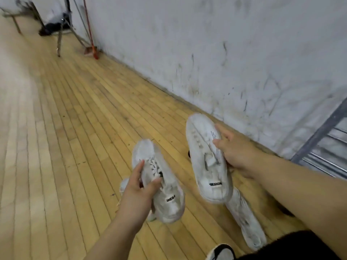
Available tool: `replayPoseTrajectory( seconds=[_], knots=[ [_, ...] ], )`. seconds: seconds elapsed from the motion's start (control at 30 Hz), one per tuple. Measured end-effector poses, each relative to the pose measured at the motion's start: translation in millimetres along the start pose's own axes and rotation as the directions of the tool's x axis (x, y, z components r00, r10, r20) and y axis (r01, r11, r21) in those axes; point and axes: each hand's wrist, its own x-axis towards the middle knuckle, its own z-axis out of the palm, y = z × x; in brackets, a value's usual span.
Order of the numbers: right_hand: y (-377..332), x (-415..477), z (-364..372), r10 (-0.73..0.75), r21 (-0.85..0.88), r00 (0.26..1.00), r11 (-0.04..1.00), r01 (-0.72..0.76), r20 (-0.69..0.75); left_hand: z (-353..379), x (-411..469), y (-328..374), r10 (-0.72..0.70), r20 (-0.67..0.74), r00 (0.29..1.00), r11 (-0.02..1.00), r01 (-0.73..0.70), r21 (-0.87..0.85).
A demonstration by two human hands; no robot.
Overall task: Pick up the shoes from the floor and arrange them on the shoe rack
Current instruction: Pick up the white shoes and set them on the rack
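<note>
Left sneaker (159, 182): white, black lettering on heel tab. Right sneaker (206, 162): white, grey scuffs, black lettering on heel tab. Third sneaker (246, 222), below right sneaker: white, greyish marks. Floor (75, 119): yellow-tan wood planks. Wall (225, 44): white, dark scuff streaks. Shoe rack (323, 139): grey metal.

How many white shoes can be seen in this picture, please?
3 clearly: one white laced sneaker in the left hand, one white sneaker in the right hand, one white shoe lying on the wooden floor beneath. A black-and-white shoe shows partly; others may be hidden.
</note>
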Motion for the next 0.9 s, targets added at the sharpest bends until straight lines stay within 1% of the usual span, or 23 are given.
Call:
replayPoseTrajectory(
  seconds=[0.1, 0.2, 0.27, 0.37, 0.47, 0.53, 0.6, 0.67, 0.7, 0.77, 0.83, 0.9],
  knots=[
    [-35, -36, -64, -0.031, 0.159, 0.990, 0.986, 0.053, -0.137, 43, -13, 71, 0.129, 0.176, 0.976, 0.992, -0.128, -0.018],
    [-46, -93, -143, -0.051, 0.255, 0.949, 0.957, 0.136, -0.312, 103, -31, 131, 0.248, 0.349, 0.904, 0.967, -0.255, -0.027],
    [-42, -140, -198, -0.069, 0.275, 0.898, 0.939, 0.205, -0.435, 150, -47, 167, 0.303, 0.478, 0.824, 0.945, -0.326, -0.038],
    [-20, -214, -264, 0.000, 0.336, 0.810, 0.910, 0.243, -0.586, 228, -75, 207, 0.309, 0.628, 0.714, 0.923, -0.385, -0.017],
    [19, -278, -307, 0.121, 0.381, 0.696, 0.895, 0.232, -0.708, 306, -106, 224, 0.296, 0.692, 0.658, 0.918, -0.396, -0.015],
    [47, -311, -317, 0.207, 0.425, 0.658, 0.885, 0.189, -0.724, 348, -126, 219, 0.278, 0.718, 0.638, 0.914, -0.406, 0.006],
    [73, -331, -324, 0.283, 0.458, 0.629, 0.879, 0.133, -0.725, 375, -142, 201, 0.228, 0.741, 0.631, 0.929, -0.370, 0.029],
    [92, -341, -335, 0.351, 0.485, 0.597, 0.871, 0.074, -0.721, 385, -154, 176, 0.153, 0.758, 0.634, 0.941, -0.327, 0.084],
    [96, -341, -340, 0.365, 0.492, 0.595, 0.869, 0.059, -0.716, 385, -154, 165, 0.123, 0.765, 0.632, 0.934, -0.335, 0.127],
    [103, -340, -350, 0.389, 0.499, 0.613, 0.866, 0.011, -0.688, 386, -151, 150, 0.065, 0.793, 0.606, 0.897, -0.384, 0.220],
    [112, -338, -356, 0.402, 0.490, 0.653, 0.870, -0.055, -0.642, 390, -146, 148, 0.023, 0.827, 0.562, 0.865, -0.425, 0.265],
    [125, -335, -359, 0.429, 0.468, 0.694, 0.871, -0.149, -0.578, 392, -140, 150, -0.032, 0.852, 0.523, 0.852, -0.431, 0.297]
  ],
)
